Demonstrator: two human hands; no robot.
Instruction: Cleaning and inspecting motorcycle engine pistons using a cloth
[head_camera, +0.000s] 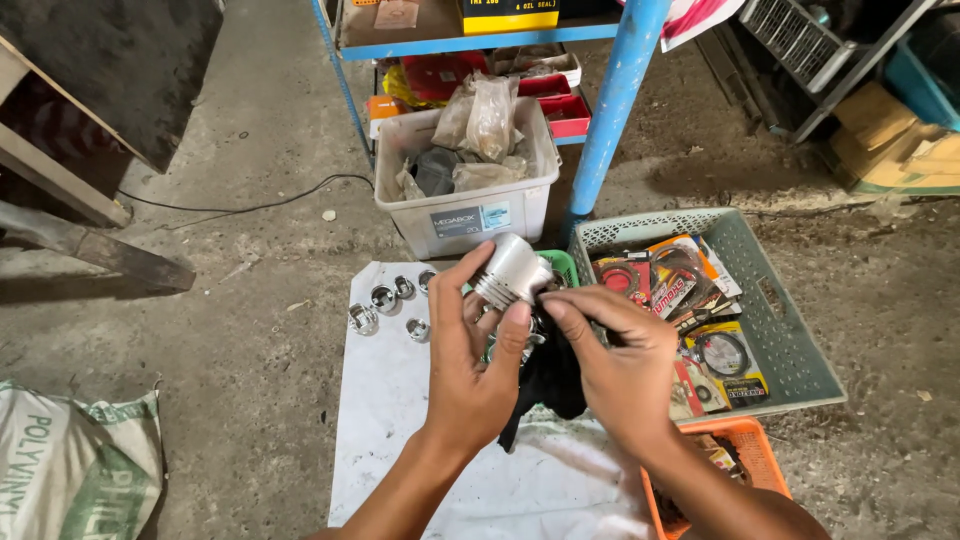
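Piston (512, 268) is gripped in closed left hand (480, 365), wiped by right hand (615, 350) pinching black rag (550, 375) (probably mid-clean); rotation needed next.

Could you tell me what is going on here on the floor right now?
A person holds a silver piston up in the left hand, while the right hand touches its lower edge, with a dark cloth beneath. More pistons lie on a white sheet on the concrete floor. A green basket of packaged gaskets sits to the right, and a white tub of bagged parts stands behind.
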